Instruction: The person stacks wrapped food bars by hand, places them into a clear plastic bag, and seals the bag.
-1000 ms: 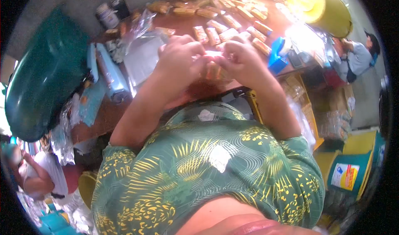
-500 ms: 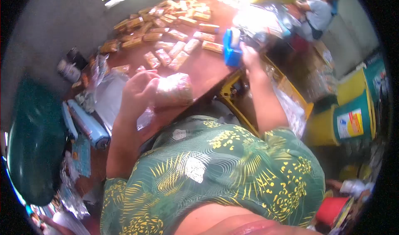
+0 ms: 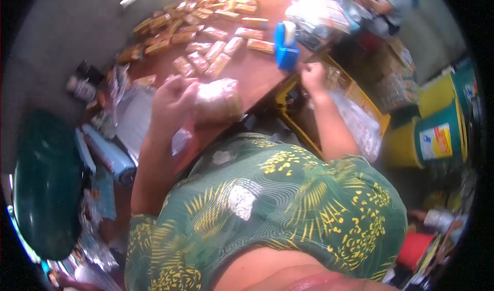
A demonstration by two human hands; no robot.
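Note:
My left hand [image 3: 175, 98] is closed on the gathered end of a clear plastic pack [image 3: 220, 99], whose shiny body is held over the table edge. To the right, my right hand [image 3: 314, 77] is closed with the fingers pinched; whatever it may hold is too small to make out. Just beyond it, a blue tape dispenser [image 3: 286, 52] with a pale roll stands at the table's edge, apart from the hand. Several wrapped yellowish packets [image 3: 218, 65] lie on the reddish table [image 3: 257, 83] in front of the pack.
A heap of similar packets [image 3: 177, 26] spreads along the wall. A yellow crate [image 3: 378, 124] with plastic bags sits at my right. White plastic sheets [image 3: 134, 121] and a blue roll [image 3: 108, 149] lie at left. Another person [image 3: 393, 8] works at the far right.
My right hand has moved from beside the tape dispenser down and away from it, and its fingers are now more closed. My left hand keeps hold of the pack. The view has shifted slightly.

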